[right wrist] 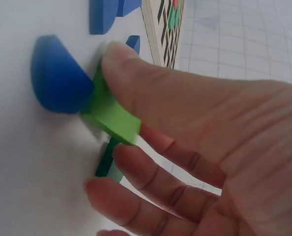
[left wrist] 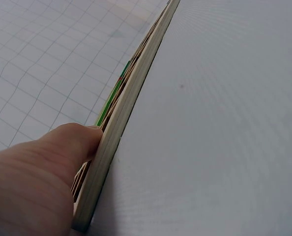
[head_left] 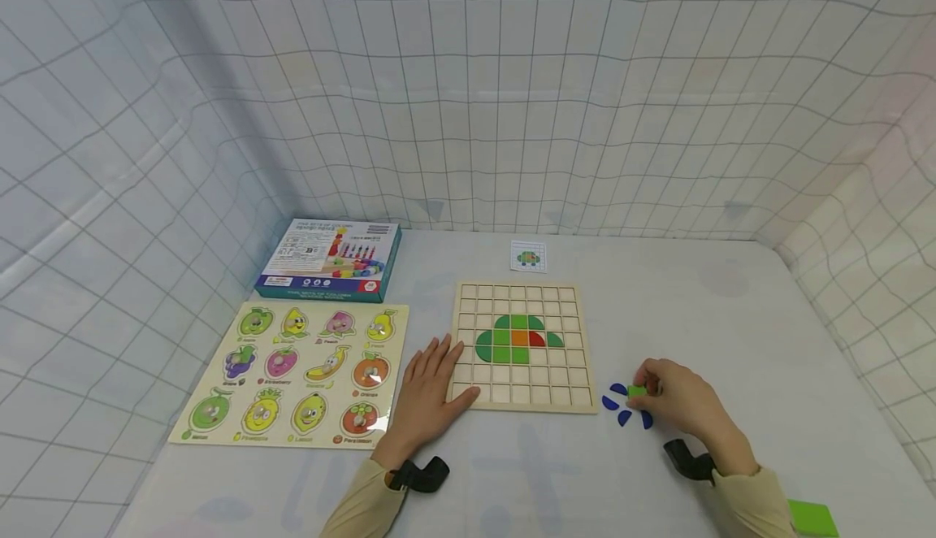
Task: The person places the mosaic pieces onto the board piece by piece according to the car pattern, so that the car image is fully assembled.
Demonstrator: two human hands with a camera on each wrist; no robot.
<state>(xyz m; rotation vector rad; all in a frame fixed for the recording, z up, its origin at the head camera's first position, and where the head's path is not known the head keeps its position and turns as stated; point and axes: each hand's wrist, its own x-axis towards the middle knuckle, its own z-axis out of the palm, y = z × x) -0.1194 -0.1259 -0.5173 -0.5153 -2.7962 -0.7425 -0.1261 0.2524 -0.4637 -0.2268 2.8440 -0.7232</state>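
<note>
My right hand (head_left: pixel 683 396) pinches a light green square block (right wrist: pixel 115 120) between thumb and fingers, low over the table to the right of the wooden grid board (head_left: pixel 541 397). Several blue rounded pieces (head_left: pixel 610 402) lie around it; one blue piece (right wrist: pixel 57 78) is right beside the block in the right wrist view. Behind the fingertips there, a dark green piece (right wrist: pixel 106 161) partly shows. With fingers spread, my left hand (head_left: pixel 427 396) rests at the board's lower left corner, its thumb on the edge. Green, orange and red pieces (head_left: pixel 519 339) fill cells mid-board.
A small pattern card (head_left: pixel 528 257) lies behind the board. To the left is a fruit puzzle board (head_left: pixel 281 392), with a boxed set (head_left: pixel 329 258) behind it. A bright green object (head_left: pixel 813 518) sits at the front right. Grid-patterned cloth (head_left: pixel 483 115) surrounds the table.
</note>
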